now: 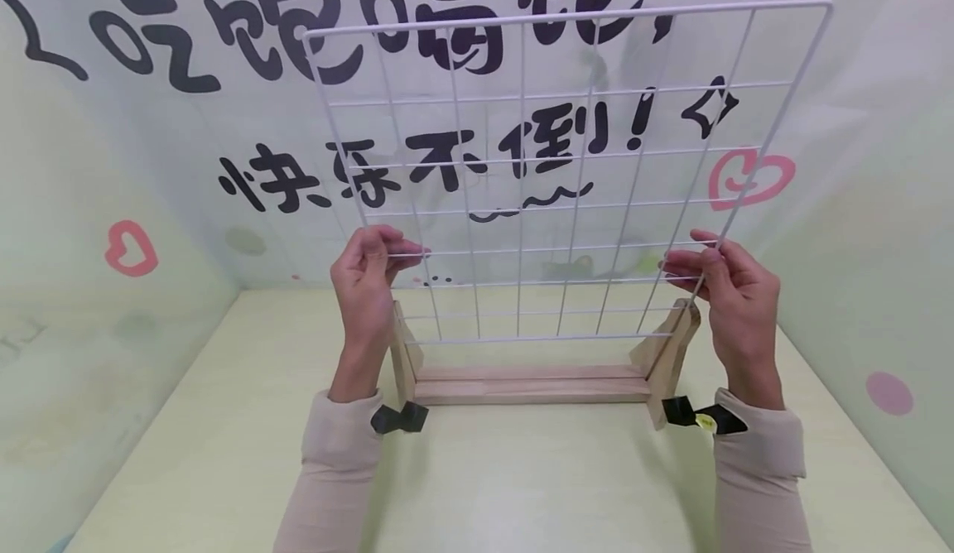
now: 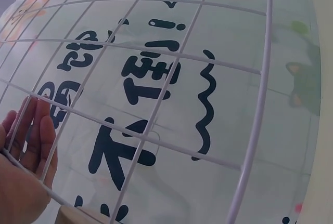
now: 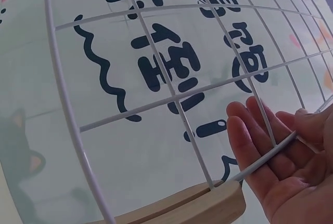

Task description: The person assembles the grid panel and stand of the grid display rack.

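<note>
A white wire grid panel [image 1: 522,21] stands upright in the head view, leaning slightly, between both hands. My left hand [image 1: 365,280] pinches its left side wire low down, thumb in front and fingers behind. On the opposite side wire, my right hand [image 1: 738,300] grips in the same way, with the fingers [image 3: 250,146] reaching behind the mesh in the right wrist view. Below is a wooden stand [image 1: 531,396] with two uprights and a crossbar. The panel's lower part is between the uprights; the right side wire meets the top of the right upright [image 3: 223,203].
The stand is on a pale tabletop [image 1: 507,478]. Behind it hangs a whitish backdrop [image 1: 261,122] with large black lettering and pink hearts, and similar sheets close off the left and right sides. Black straps are on both sleeve cuffs.
</note>
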Demonstrator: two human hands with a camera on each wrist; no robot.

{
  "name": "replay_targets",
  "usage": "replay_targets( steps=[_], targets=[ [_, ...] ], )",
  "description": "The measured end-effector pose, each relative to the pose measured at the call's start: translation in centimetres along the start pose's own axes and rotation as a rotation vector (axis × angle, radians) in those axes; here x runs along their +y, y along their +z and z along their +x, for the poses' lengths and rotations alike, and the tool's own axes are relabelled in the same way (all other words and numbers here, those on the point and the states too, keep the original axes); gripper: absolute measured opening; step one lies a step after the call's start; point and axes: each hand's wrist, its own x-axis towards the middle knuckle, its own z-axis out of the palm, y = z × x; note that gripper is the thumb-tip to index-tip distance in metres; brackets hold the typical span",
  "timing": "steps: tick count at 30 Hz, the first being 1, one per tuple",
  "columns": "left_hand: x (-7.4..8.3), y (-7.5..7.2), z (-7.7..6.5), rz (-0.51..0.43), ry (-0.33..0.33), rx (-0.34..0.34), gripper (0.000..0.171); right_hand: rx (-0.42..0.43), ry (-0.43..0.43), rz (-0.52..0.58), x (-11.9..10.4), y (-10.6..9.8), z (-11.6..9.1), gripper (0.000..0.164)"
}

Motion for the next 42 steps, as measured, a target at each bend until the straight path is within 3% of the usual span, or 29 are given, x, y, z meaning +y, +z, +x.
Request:
replay_targets(
  steps=[20,32,42],
  targets=[
    [-0.8,-0.6,-0.7,-0.003,-0.02,-0.017,0.027,-0.06,0.045,-0.009,-0.1,-0.5,-0.1,0.03],
    [-1.1,-1.0,-1.0,-0.017,-0.019,-0.02,0.028,-0.22,-0.032,0.069,0.6,-1.0,-0.2,0.041],
    [-1.4,-1.2,-1.2,0.005,-0.032,-0.065,0.025,-0.207,-0.018,0.001,0.6,-1.2,-0.1,0.034]
  ],
)
